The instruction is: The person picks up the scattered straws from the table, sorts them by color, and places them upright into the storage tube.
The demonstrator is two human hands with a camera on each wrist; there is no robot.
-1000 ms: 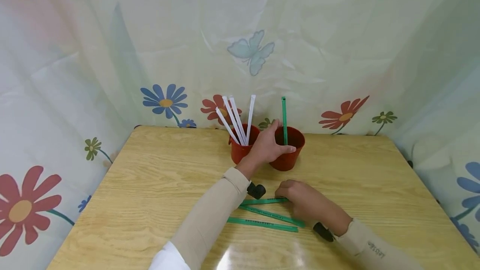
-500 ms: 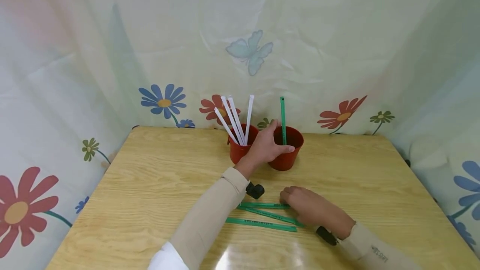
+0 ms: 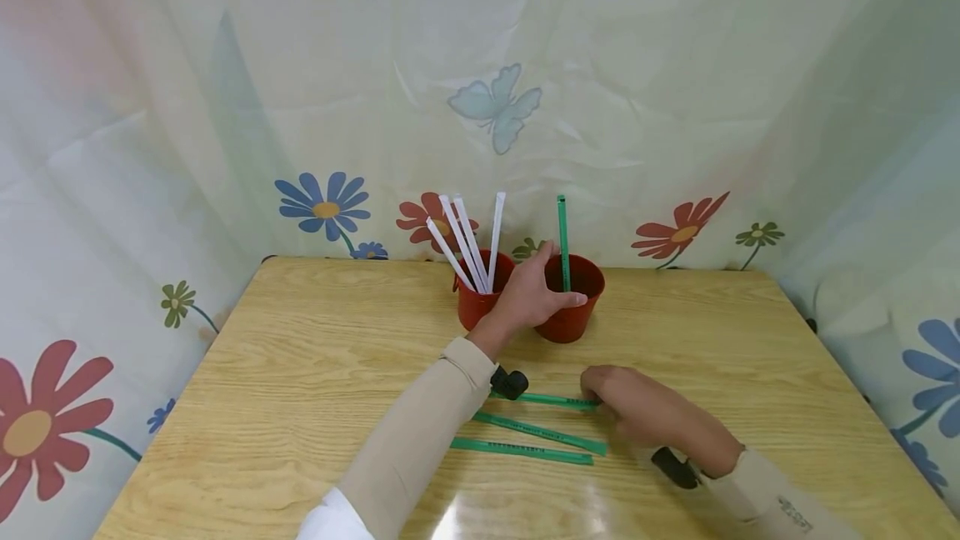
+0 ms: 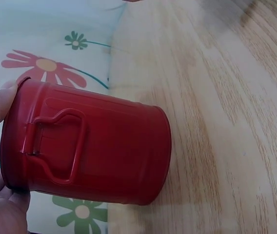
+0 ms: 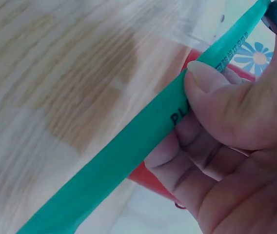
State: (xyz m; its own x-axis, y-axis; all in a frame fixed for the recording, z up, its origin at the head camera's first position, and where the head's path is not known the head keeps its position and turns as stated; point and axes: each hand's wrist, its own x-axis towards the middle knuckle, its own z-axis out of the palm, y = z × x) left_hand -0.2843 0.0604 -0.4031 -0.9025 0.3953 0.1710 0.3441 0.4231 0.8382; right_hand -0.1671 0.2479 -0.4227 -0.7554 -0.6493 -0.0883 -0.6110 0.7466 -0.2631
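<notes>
My left hand (image 3: 528, 294) grips the rim of the right-hand red bucket (image 3: 572, 322), thumb on the near side. That bucket stands upright with one green-wrapped straw (image 3: 563, 240) in it; its folded wire handle (image 4: 63, 146) shows in the left wrist view. Lower on the table, my right hand (image 3: 652, 411) pinches the right part of another green-wrapped straw (image 5: 124, 146) between thumb and fingers. The left end of this straw is hidden in the head view. Two more green-wrapped straws, a middle one (image 3: 540, 432) and a nearer one (image 3: 525, 450), lie below it, partly behind my left sleeve.
A second red bucket (image 3: 472, 307) stands just left of the first, holding several white-wrapped straws (image 3: 467, 240). Both are near the back of the wooden table (image 3: 330, 357), before a flowered curtain (image 3: 637, 107). A black wrist camera (image 3: 512, 383) sits under my left wrist.
My right hand has shifted rightward, and the pinched straw has slid right with it, away from the other two. My left hand has stayed on the bucket.
</notes>
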